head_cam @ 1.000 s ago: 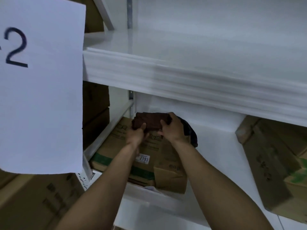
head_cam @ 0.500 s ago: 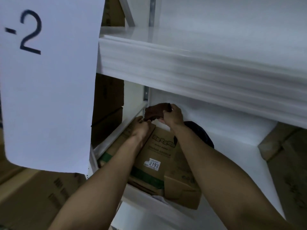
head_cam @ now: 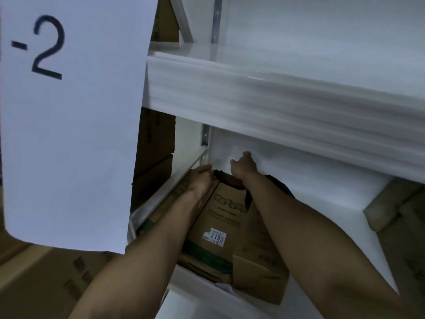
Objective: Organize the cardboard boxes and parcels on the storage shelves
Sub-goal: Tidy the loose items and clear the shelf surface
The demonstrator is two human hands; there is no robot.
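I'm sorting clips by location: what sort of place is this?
Probably a stockroom or warehouse: white storage shelves hold cardboard boxes, one bears a sticker numbered 2193, and a paper sign marked -2 hangs at the left.

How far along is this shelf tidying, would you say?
Partway. Done: a cardboard box labelled 2193 sits on the lower shelf, another box to its right. In hand: the left hand and right hand reach a dark brown parcel behind that box, at the back wall. Left: settling it, and perhaps placing the black item beside it.
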